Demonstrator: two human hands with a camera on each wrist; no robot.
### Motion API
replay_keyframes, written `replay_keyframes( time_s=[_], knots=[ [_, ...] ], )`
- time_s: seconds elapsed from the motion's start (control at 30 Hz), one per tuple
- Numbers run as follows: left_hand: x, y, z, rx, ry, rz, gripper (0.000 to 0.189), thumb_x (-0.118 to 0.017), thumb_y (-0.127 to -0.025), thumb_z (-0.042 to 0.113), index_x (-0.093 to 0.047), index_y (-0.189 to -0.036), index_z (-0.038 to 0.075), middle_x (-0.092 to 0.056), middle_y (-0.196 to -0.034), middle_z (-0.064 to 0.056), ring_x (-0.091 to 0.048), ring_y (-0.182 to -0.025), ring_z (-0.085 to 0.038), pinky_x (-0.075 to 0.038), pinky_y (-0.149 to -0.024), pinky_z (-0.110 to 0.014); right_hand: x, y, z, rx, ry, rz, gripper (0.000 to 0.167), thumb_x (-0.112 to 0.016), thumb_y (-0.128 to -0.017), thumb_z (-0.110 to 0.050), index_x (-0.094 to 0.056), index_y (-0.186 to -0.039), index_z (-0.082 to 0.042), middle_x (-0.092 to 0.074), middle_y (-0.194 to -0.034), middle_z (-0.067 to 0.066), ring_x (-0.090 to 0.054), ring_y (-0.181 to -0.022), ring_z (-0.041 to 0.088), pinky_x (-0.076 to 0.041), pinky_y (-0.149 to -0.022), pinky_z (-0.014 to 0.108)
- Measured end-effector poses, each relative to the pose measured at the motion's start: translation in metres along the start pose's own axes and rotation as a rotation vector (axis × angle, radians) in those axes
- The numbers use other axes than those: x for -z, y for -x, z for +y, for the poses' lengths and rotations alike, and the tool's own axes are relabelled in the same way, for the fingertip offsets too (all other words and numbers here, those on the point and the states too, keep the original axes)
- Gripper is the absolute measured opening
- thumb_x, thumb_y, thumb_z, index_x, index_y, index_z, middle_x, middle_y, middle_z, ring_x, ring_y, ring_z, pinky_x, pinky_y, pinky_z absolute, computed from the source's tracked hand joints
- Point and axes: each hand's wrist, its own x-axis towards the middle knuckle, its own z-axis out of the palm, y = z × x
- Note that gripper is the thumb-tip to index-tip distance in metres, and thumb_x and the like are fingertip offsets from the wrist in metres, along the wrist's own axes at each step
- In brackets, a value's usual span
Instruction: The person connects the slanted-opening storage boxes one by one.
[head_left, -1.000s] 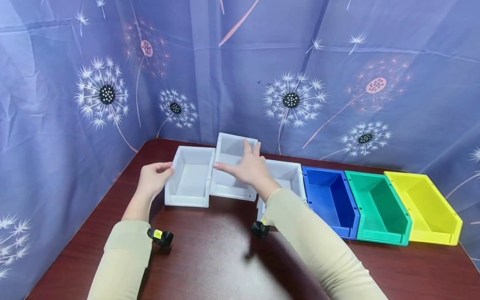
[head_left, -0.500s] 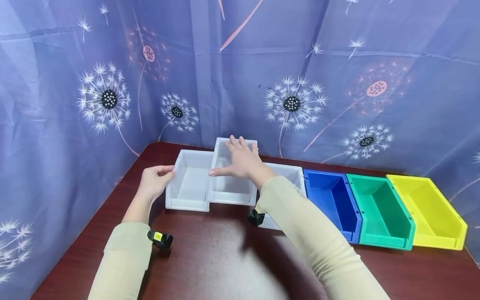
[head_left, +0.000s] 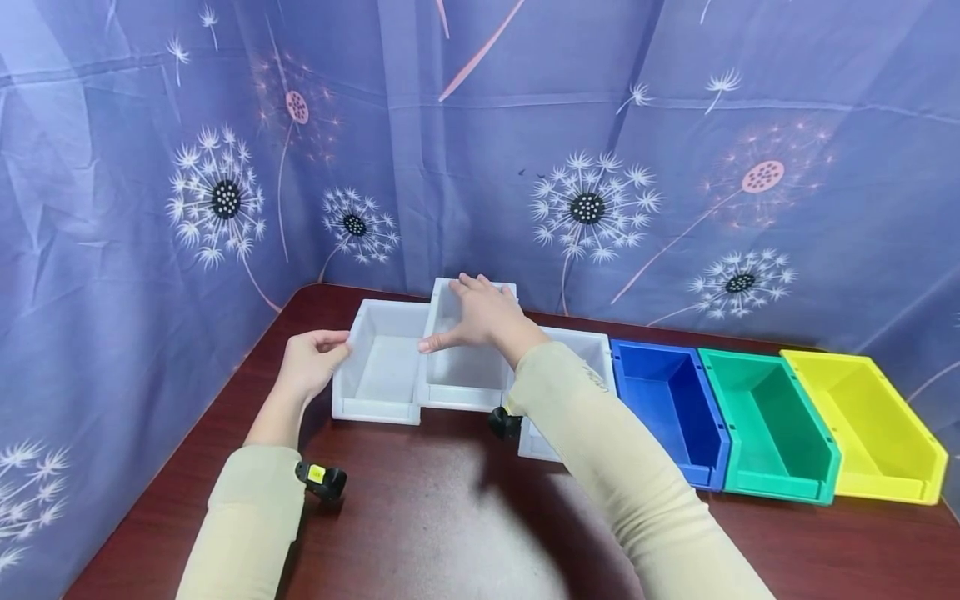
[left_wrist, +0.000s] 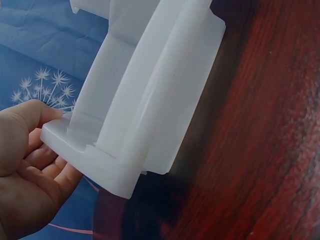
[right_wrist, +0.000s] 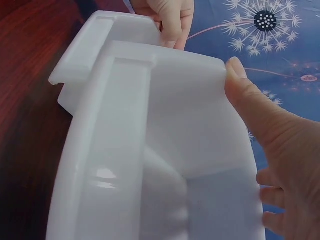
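Note:
At the left end of the row, my left hand (head_left: 306, 367) pinches the left rim of a white plastic storage bin (head_left: 384, 371). In the left wrist view the thumb and fingers of that hand sit on the corner of this bin (left_wrist: 132, 115). Beside it is a second white bin (head_left: 465, 377), set slightly farther back and touching its right side. My right hand (head_left: 483, 318) reaches over this second bin and grips it. The right wrist view has the thumb on one rim corner of the bin (right_wrist: 117, 150) and fingertips along the back edge.
A third white bin (head_left: 579, 346) is partly hidden behind my right forearm. Right of it stand a blue bin (head_left: 660, 392), a green bin (head_left: 765, 408) and a yellow bin (head_left: 862, 417), side by side. A dandelion-patterned curtain (head_left: 480, 167) hangs behind the dark wood table (head_left: 420, 517).
The second white bin has straightened and shifted slightly left against the first bin. My right hand has moved left with it, its fingers now nearer the back edge. The left hand stays in place.

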Motion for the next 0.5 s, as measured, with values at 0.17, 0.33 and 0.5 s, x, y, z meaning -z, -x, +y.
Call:
replay_keyframes(
  time_s=[0.17,0.33,0.5],
  knots=[
    [-0.0001,0.0009,0.0001,-0.010,-0.008,0.005,0.034,-0.060,-0.090,0.016,-0.063,-0.119,-0.002,-0.067,-0.110,-0.023,-0.062,-0.094,-0.022,-0.048,-0.072,-0.018,0.0003,0.0001,-0.0008,-0.020,-0.009,-0.031,0.121,-0.064,-0.057,-0.080,-0.022,-0.151,-0.017,-0.013,-0.160,0.006,-0.005,-0.147,0.029,-0.008,-0.116,0.053],
    [0.0011,0.0017,0.0008,-0.008,-0.006,-0.002,0.035,-0.059,-0.090,0.016,-0.063,-0.120,-0.002,-0.066,-0.111,-0.024,-0.063,-0.096,-0.022,-0.049,-0.075,-0.020,0.0010,-0.0015,-0.0014,-0.044,-0.025,-0.072,0.121,-0.065,-0.057,-0.079,-0.019,-0.152,-0.019,-0.009,-0.160,0.005,-0.002,-0.147,0.028,-0.007,-0.117,0.051],
    [0.0010,0.0017,-0.0001,0.005,-0.001,0.000,0.036,-0.058,-0.090,0.017,-0.062,-0.121,-0.001,-0.067,-0.112,-0.023,-0.063,-0.097,-0.022,-0.049,-0.075,-0.018,0.0015,-0.0032,-0.0031,-0.058,-0.031,-0.112,0.121,-0.067,-0.058,-0.077,-0.019,-0.152,-0.020,-0.008,-0.160,0.004,-0.003,-0.147,0.028,-0.006,-0.117,0.051]
  ],
)
